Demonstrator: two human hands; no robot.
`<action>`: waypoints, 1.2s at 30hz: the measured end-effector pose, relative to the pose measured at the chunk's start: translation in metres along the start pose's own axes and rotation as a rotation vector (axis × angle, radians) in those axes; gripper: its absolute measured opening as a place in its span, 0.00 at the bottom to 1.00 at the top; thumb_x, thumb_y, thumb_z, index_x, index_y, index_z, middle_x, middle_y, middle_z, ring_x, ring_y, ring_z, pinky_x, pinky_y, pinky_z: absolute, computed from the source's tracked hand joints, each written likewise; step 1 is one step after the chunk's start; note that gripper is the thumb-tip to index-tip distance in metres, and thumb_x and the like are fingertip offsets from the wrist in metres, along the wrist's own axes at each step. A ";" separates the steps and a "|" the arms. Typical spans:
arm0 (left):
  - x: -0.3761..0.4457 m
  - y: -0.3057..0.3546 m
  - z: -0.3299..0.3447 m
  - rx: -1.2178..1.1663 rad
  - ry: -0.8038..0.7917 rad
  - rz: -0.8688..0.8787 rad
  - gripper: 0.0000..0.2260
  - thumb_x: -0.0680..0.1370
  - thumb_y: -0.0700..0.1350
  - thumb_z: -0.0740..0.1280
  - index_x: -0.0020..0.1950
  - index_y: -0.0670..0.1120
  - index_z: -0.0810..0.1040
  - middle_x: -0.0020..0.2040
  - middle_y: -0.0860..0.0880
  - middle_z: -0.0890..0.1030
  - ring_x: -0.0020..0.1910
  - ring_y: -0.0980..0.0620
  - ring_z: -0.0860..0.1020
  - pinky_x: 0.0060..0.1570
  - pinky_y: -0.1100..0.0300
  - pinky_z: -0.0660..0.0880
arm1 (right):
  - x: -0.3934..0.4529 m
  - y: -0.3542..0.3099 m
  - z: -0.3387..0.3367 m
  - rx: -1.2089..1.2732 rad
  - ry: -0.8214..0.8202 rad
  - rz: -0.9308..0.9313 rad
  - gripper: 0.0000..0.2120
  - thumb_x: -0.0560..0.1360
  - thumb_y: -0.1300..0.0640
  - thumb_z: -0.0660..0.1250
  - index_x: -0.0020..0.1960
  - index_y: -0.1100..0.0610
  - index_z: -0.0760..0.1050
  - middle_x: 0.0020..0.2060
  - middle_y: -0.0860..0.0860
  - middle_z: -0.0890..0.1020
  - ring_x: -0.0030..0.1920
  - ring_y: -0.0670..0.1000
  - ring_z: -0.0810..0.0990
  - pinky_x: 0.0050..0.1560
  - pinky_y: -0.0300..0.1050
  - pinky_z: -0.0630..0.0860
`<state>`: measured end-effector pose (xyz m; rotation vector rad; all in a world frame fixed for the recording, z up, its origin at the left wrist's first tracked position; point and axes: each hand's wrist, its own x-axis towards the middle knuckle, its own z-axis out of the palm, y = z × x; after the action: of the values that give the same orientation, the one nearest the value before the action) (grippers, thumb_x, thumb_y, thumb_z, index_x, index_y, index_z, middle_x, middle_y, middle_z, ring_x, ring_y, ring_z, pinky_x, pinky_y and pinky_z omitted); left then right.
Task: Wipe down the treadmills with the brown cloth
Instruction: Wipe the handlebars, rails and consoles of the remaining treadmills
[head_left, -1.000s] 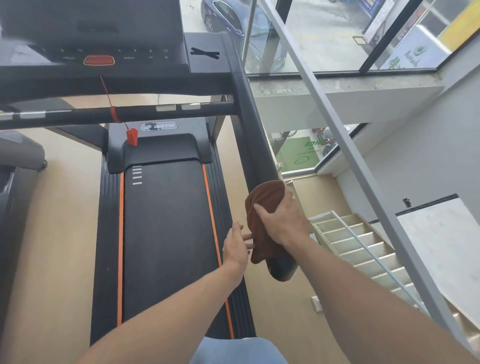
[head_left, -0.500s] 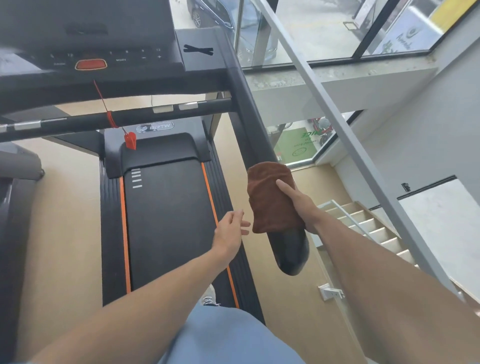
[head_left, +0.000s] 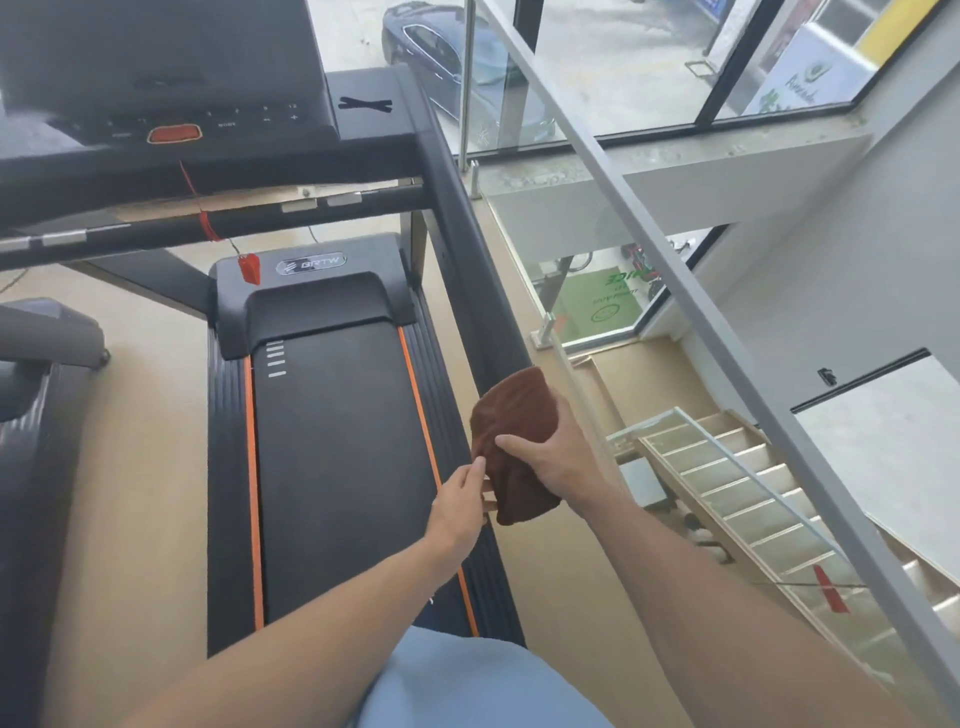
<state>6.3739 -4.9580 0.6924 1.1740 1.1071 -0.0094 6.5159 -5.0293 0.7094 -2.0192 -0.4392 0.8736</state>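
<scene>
Right hand (head_left: 558, 462): grip wrapped over the brown cloth (head_left: 514, 447), thumb across the near face, fingers round the far side. Cloth is bunched over the lower end of the treadmill's right handrail (head_left: 467, 270), covering the rail tip; its tail hangs below the hand.

Left hand (head_left: 460, 499): just beside the cloth on the belt side, fingertips at its lower edge. Grip looks like a light pinch on the cloth edge, but fingers are partly hidden behind the fabric, so cannot tell for sure.

Relative to the handrail: treadmill belt (head_left: 343, 467) lies below and left of it, orange stripes along both belt edges. Console (head_left: 171, 119) sits at the rail's upper end, with the red stop button (head_left: 174, 133). Red safety clip (head_left: 249, 268) hangs on its cord below the console, above the motor cover. Glass railing (head_left: 675, 270) runs right of the handrail, stairs (head_left: 753, 499) below it.
</scene>
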 end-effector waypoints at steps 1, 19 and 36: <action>-0.005 -0.007 0.001 -0.010 0.011 -0.019 0.17 0.86 0.58 0.55 0.61 0.50 0.79 0.54 0.51 0.85 0.50 0.50 0.85 0.56 0.52 0.79 | -0.004 0.004 0.003 -0.046 0.034 -0.010 0.46 0.66 0.43 0.82 0.76 0.39 0.61 0.61 0.37 0.78 0.58 0.43 0.80 0.64 0.48 0.78; -0.089 -0.090 0.015 -0.093 0.284 -0.158 0.13 0.86 0.52 0.58 0.56 0.49 0.80 0.50 0.50 0.85 0.49 0.49 0.85 0.61 0.48 0.79 | -0.043 0.044 0.004 -0.166 0.102 -0.013 0.43 0.75 0.49 0.77 0.79 0.36 0.53 0.66 0.47 0.80 0.64 0.59 0.79 0.65 0.56 0.76; -0.032 -0.004 0.040 -0.187 0.432 0.180 0.10 0.85 0.52 0.61 0.55 0.58 0.82 0.53 0.56 0.85 0.57 0.54 0.82 0.64 0.51 0.77 | -0.021 0.002 0.007 -0.283 0.190 -0.193 0.30 0.82 0.45 0.65 0.81 0.41 0.59 0.78 0.44 0.68 0.72 0.53 0.74 0.66 0.56 0.73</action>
<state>6.3830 -5.0057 0.7093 1.1290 1.3401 0.4976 6.4960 -5.0392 0.7138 -2.2476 -0.6670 0.5180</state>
